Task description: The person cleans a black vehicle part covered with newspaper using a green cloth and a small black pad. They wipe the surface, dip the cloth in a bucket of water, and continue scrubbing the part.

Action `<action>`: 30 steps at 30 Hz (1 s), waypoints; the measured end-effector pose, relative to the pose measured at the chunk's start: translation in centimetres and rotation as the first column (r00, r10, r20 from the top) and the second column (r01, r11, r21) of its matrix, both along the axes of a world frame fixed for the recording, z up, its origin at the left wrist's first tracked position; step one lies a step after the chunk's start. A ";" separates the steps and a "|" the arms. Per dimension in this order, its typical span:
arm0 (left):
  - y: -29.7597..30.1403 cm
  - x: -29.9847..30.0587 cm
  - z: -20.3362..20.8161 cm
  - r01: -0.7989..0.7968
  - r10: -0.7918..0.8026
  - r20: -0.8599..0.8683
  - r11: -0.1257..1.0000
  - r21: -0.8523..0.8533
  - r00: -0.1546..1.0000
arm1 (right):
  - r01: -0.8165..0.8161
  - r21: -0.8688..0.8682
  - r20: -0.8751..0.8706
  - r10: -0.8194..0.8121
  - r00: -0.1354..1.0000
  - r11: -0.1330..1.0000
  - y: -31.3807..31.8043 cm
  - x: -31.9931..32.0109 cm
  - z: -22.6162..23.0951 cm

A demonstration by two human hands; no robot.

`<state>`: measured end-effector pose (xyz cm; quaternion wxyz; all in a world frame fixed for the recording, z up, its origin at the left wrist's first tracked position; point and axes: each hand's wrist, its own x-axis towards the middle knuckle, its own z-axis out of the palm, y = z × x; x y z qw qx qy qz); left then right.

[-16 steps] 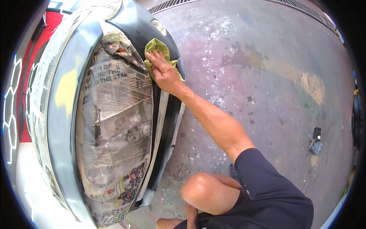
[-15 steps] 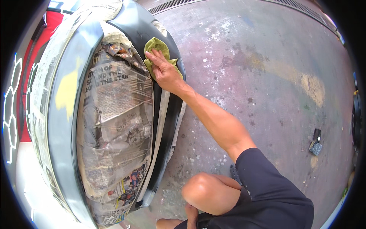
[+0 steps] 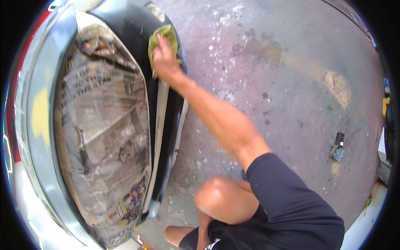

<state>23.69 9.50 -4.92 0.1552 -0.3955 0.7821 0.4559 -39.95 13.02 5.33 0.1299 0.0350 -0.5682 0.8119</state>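
With my right hand (image 3: 166, 62) I press a yellow-green cloth (image 3: 161, 36) against the dark lower part of a car bumper (image 3: 121, 25). The cloth lies under my palm and fingers, its edges sticking out around them, and the hand is slightly blurred. Left of it, the large opening in the bumper is masked with newspaper (image 3: 108, 121). A yellow patch (image 3: 41, 116) shows on the grey upper strip of the bumper. My left forearm (image 3: 203, 231) comes up from the lower edge beside my bent knee; the knee hides the fingers of that hand.
Stained concrete floor (image 3: 250, 96) spreads to the right of the bumper. On it lie a small dark block-like object (image 3: 337, 151) and a sandy patch (image 3: 337, 89). My bent knee (image 3: 221, 200) is close to the bumper's near end.
The view has shifted, so the bumper now appears further left. My right hand still holds the cloth on the dark panel, with its fingers more bent than before.
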 end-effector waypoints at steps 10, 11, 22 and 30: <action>0.6 4.0 2.1 0.000 0.000 -0.020 0.999 -0.034 1.000 | -0.196 0.314 0.354 0.077 0.932 0.929 3.8 -3.6 -8.1; 1.0 4.5 2.1 0.014 -0.015 -0.013 0.999 -0.038 1.000 | -0.215 0.461 0.293 0.080 0.953 0.861 3.5 -3.3 -8.4; -2.3 2.9 -2.5 -0.303 0.314 -0.260 0.950 0.080 0.913 | -0.115 0.611 0.548 -0.314 0.775 0.784 -6.5 11.6 -10.0; -8.6 0.2 2.3 -0.458 0.756 -0.392 0.638 0.618 0.524 | -0.005 0.199 0.906 -0.182 0.382 0.980 -13.8 26.5 -8.3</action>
